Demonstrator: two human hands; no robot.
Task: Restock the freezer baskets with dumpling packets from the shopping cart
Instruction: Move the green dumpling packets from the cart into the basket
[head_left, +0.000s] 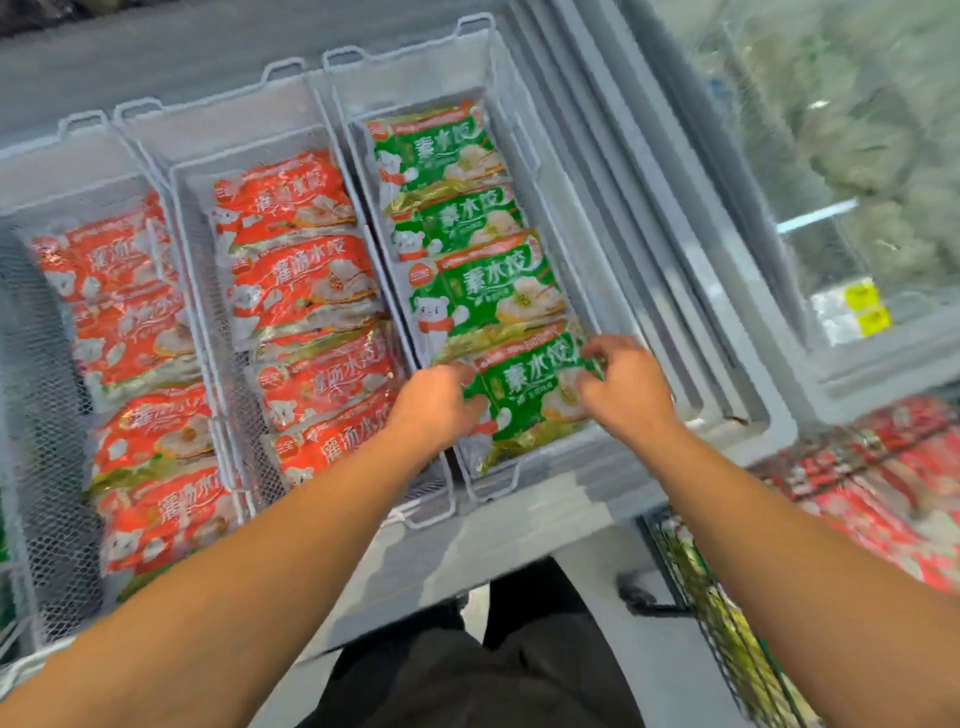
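Nearest green plastic dumpling packet (524, 387), printed with white characters and a white bear, lies at the near end of the right-hand white wire freezer basket (485, 478). It overlaps the lower edge of the next green packet (488, 291) in a row of four that runs toward the far end of the basket.

The left hand (434, 402) grips the packet's left edge, fingers curled over it. The right hand (626, 387) grips the right edge, its fingers (592, 358) pinching the upper right corner. Both bare forearms reach in from the near side.

The middle white wire basket (208, 171), just beside the first, holds a row of overlapping red plastic dumpling packets (301, 275). The left white wire basket (72, 156) holds a further row of red packets (135, 332). All three baskets sit side by side in the open chest freezer (571, 499), whose grey frame borders them on the near side.

To the right, sliding glass lids (779, 130) cover the adjoining section; yellow labels (867, 306) show through the glass. At lower right, the wire shopping cart (691, 566) contains red packets (883, 499), with greenish packaging at its near wall, too blurred to read. Dark trousers (483, 675) appear at the bottom edge.
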